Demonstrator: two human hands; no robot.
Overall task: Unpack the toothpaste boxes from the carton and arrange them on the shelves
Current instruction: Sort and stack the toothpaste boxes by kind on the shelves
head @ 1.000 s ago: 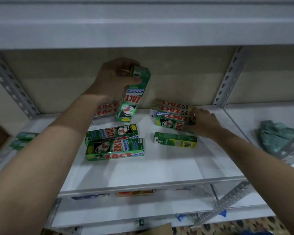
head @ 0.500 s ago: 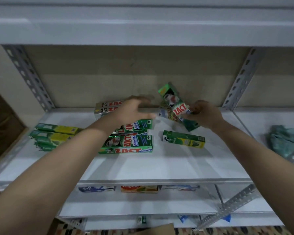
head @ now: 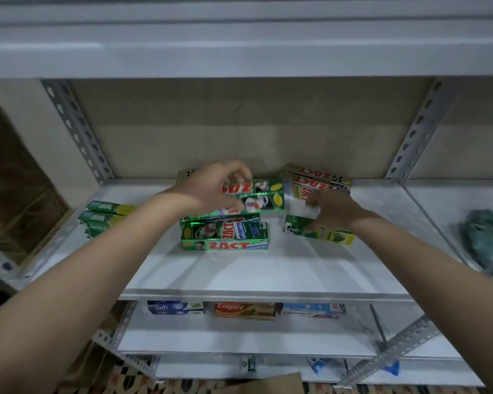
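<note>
One green cardboard toothpaste box (head: 254,199), upright a second ago, now level in left hand (head: 211,189) over centre stack (head: 224,234); right hand (head: 330,211) open, touching lone green-yellow box (head: 319,231). Stacking advancing.

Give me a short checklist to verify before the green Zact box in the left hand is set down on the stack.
1. Grip: left hand holds the green Zact box near one end: ok.
2. Landing spot: the Zact stack lies flat right below the held box: ok.
3. Held box level with the stack: it looks slightly tilted: not ok.
4. Right hand out of the way: it reaches to the green and yellow box, beside the stack: ok.
5. What the right hand grips: blurred: cannot tell.
6. Free space on the shelf: ok.
</note>
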